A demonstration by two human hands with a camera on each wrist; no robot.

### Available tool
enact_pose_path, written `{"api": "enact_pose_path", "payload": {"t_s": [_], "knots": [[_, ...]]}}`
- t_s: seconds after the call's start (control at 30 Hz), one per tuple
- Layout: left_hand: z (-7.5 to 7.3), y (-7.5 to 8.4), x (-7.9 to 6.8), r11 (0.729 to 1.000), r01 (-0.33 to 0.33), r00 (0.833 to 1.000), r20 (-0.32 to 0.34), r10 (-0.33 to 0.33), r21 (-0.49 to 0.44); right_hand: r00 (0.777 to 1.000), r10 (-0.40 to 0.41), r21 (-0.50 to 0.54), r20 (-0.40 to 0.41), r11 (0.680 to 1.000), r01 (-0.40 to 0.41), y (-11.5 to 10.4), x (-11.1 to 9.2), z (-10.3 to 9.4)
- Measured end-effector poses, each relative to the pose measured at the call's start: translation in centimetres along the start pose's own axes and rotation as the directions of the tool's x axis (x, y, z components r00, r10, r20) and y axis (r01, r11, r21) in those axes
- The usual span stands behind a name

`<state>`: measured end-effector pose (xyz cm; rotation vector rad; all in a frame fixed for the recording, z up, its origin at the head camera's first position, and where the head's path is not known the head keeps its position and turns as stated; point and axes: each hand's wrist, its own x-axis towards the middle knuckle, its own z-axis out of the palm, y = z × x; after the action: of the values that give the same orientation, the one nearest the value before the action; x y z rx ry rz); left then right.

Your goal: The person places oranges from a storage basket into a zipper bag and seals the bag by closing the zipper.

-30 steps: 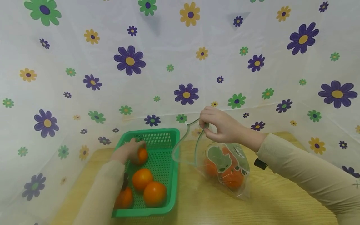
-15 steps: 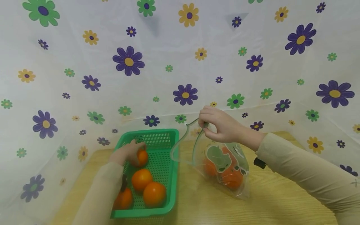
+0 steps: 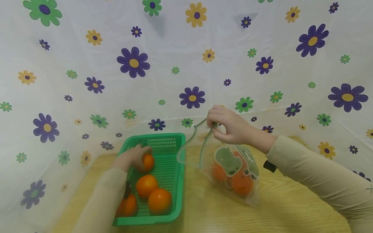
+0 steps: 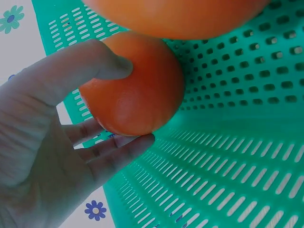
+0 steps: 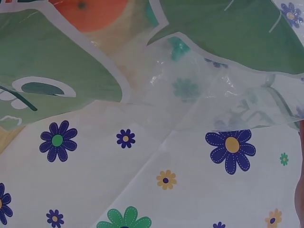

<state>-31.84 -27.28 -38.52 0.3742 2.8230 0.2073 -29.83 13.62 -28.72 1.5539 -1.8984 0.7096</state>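
In the head view my left hand (image 3: 135, 158) is inside the green plastic basket (image 3: 181, 181), holding an orange (image 3: 148, 162) near its far left corner. The left wrist view shows the thumb over this orange (image 4: 142, 88) and the fingers curled beneath it. Several more oranges (image 3: 159, 201) lie toward the near end of the basket. My right hand (image 3: 228, 124) pinches the rim of a clear zip bag (image 3: 204, 155) with green printed figures, its mouth agape toward the basket. Oranges (image 3: 242, 184) sit in the bag's bottom. The right fingertips are outside the right wrist view.
Basket and bag stand side by side on a wooden table (image 3: 291, 204). A white sheet (image 3: 163, 84) printed with flowers hangs behind and along both sides. Tabletop shows between the basket and the bag.
My right hand has risen slightly, and the bag's rim has shifted with it. The left hand stays on the same orange with hardly any movement.
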Motion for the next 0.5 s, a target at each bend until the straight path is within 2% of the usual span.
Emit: {"api": "enact_pose_path", "payload": {"t_s": [0.27,0.5], "knots": [[-0.2,-0.22,-0.04,0.999,-0.037,0.999,-0.026,0.037,0.01,0.999,-0.02,0.006,-0.027,1.0,0.02,-0.08,0.5,-0.39],[-0.62,0.28,-0.32,0.997,-0.07,0.996,-0.057,0.073,0.042,0.999,-0.005,0.008,-0.038,1.0,0.005,-0.3,0.81,-0.89]]}}
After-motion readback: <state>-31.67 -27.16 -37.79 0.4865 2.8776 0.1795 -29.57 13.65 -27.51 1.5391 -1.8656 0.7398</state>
